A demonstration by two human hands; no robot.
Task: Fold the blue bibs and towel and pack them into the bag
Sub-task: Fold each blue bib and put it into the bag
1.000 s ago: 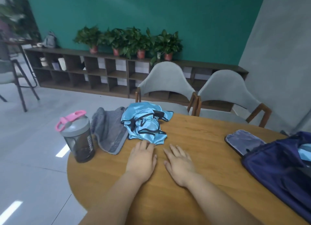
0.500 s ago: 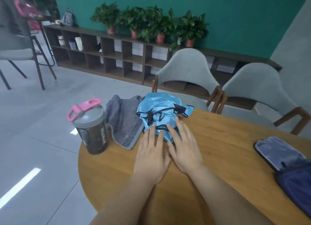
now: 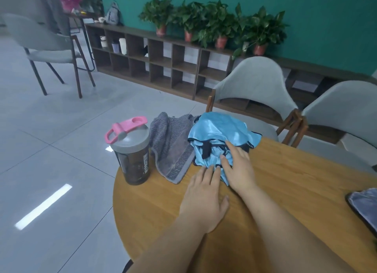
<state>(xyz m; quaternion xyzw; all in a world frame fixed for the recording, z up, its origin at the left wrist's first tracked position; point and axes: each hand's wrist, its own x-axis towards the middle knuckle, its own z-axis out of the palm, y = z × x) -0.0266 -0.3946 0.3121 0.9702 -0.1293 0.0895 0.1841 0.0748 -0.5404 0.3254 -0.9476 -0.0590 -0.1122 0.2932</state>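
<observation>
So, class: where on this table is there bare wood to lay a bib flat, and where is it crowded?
Widest bare wood: right of the blue bibs and right hand, up to the grey pouch. Smaller patch: nearer than the bottle and towel, beside the left hand. Crowded: the table's far-left edge, where those three bunch.

shaker bottle (image 3: pixel 133 156) — "MYPROTEIN", running vertically

shaker bottle (image 3: pixel 131 150), chairs (image 3: pixel 252 85), potted plants (image 3: pixel 216 21)
</observation>
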